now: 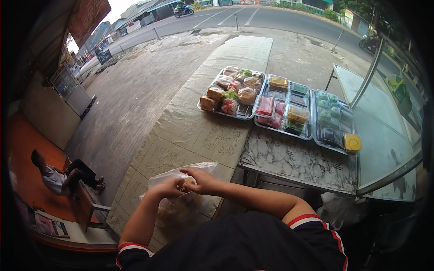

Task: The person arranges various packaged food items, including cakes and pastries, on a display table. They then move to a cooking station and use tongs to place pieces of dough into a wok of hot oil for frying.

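Note:
My left hand (171, 187) and my right hand (202, 182) meet over a translucent plastic bag (207, 168) on the table in front of me. Between my fingers shows a small yellow-brown food piece (187, 184), mostly covered. My left fingertips close around its near side. The right thumb lies against it while the right index finger reaches forward, apart from the rest; whether that hand grips anything is unclear. More yellowish-brown pieces show dimly through the bag's lower part. Beneath the bag spreads a beige patterned tablecloth (179, 135).
Ahead stand a metal tray (247, 113) of wrapped buns, a middle tray (307, 133) of boxed snacks and a right tray (317, 137) of green packs. A yellow roll cake (353, 143) sits at its corner. Glass panels (383, 135) stand right. A person (56, 179) sits left.

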